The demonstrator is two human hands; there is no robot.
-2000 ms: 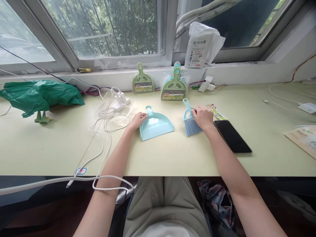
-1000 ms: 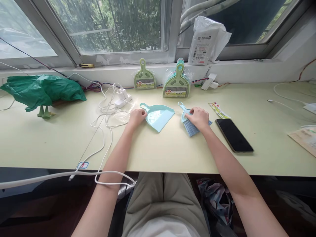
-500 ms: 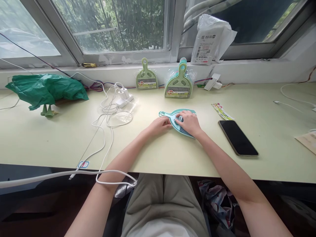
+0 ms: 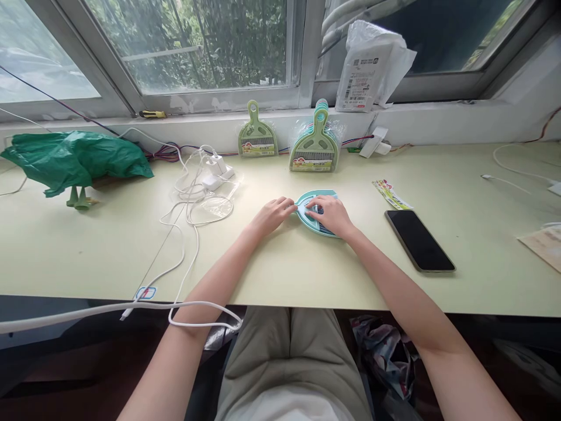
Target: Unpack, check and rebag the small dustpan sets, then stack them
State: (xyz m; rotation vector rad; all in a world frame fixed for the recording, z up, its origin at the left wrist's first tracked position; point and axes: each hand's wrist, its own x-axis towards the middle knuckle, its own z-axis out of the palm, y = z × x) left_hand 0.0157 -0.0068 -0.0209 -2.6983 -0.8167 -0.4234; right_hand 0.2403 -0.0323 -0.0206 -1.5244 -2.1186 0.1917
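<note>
A light-blue dustpan (image 4: 328, 192) lies on the table with its handle toward the left. Inside it sits a small hand brush (image 4: 310, 207) with dark bristles, partly covered by fingers. My left hand (image 4: 276, 214) is closed over the dustpan's handle and hides most of it. Across the pan, my right hand (image 4: 331, 215) rests with curled fingers and thumb gripping the brush. Its exact grip is partly hidden.
Green packaged dustpan sets (image 4: 314, 143) stand by the wall, with a single one (image 4: 258, 137) beside them. A phone (image 4: 419, 241) and a printed label (image 4: 391, 194) lie right. White cables (image 4: 193, 219) and a green bag (image 4: 79, 158) are left.
My left hand has moved from beneath the dustpan's neck up onto its handle. The dustpan has turned so its handle points more squarely left. My right hand stays on the brush.
</note>
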